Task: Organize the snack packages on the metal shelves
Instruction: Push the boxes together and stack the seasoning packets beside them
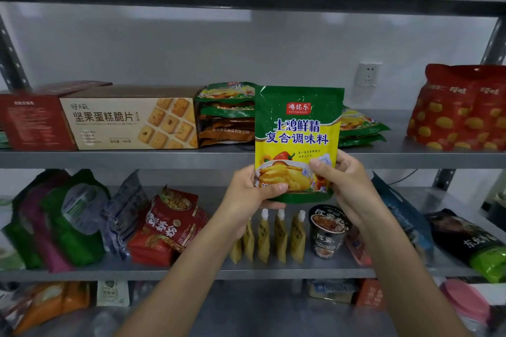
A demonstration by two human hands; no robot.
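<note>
Both hands are clamped on one chicken seasoning pouch [298, 128]. The left hand [254, 191] pinches its lower left corner with the thumb across the front, and the right hand [339, 180] grips the lower right corner the same way. The pouch stands upright with its long axis vertical and its printed face toward the camera, held in the air just in front of the front edge of the middle shelf [109, 159].

On that shelf, matching green-and-yellow pouches lie flat in two piles. The left stack [227, 115] is taller and sits against the nut cookie box [128, 120]. The right stack [361, 128] is lower and fans out toward the red snack bags [460, 112]. The held pouch hides the space between the piles, so whether they touch there is unclear.

The move probably turns on tipping the pouch from upright to flat, away from the person. Either pile is just beyond the hands, the left one up and left, the right one up and right.

The lower shelf [191, 272] holds spouted sauce pouches [279, 238] standing in a row, a cup of instant noodles [328, 230] and red noodle packets [169, 227].
</note>
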